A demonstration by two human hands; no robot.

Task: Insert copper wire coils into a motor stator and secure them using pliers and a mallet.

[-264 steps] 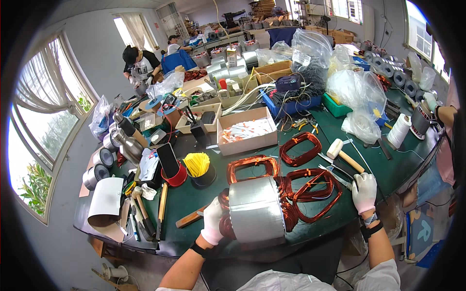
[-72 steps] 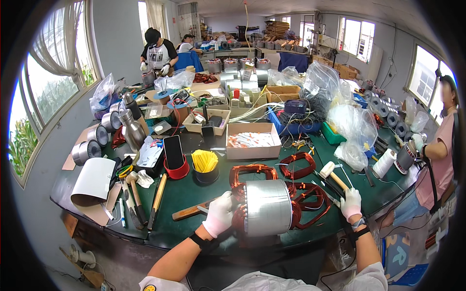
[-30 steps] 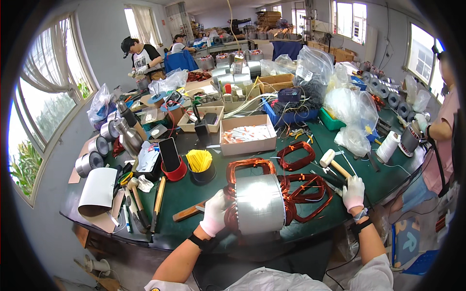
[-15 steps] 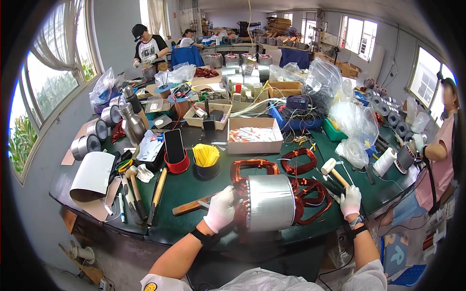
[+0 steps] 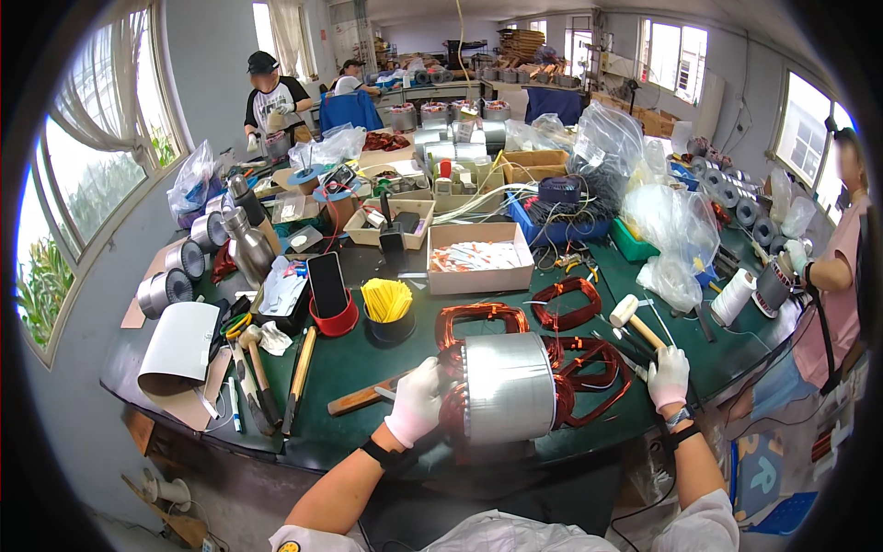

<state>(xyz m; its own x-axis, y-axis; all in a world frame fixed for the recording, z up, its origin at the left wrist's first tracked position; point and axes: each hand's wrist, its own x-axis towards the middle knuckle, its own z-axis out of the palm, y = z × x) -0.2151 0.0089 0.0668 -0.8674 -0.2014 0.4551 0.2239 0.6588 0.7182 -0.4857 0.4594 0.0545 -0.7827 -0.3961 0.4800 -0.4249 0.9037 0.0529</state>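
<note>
In front of me a silver metal motor stator (image 5: 509,386) lies on its side, copper coils (image 5: 452,409) bulging from its left end and more loose copper loops (image 5: 593,379) trailing from its right. My left hand (image 5: 414,402), in a white glove, is curled against the left end; a thin pale strip pokes out beside it. What its fingers hold is hidden. Gloved too, my right hand (image 5: 669,375) is closed at the right, by the handle end of a white-headed mallet (image 5: 625,310) and black-handled tools (image 5: 629,345). Its grip is hidden from view.
A wooden bar (image 5: 361,397) lies left of my left hand. Beyond are a black cup of yellow strips (image 5: 388,302), a phone (image 5: 326,283) in a red holder and a carton of white pieces (image 5: 480,276). Hammers (image 5: 259,373) lie at left. A co-worker (image 5: 835,248) stands right.
The view has shifted slightly. Both of my hands stay in nearly the same places by the stator and the mallet. The co-worker at the far left has raised a hand.
</note>
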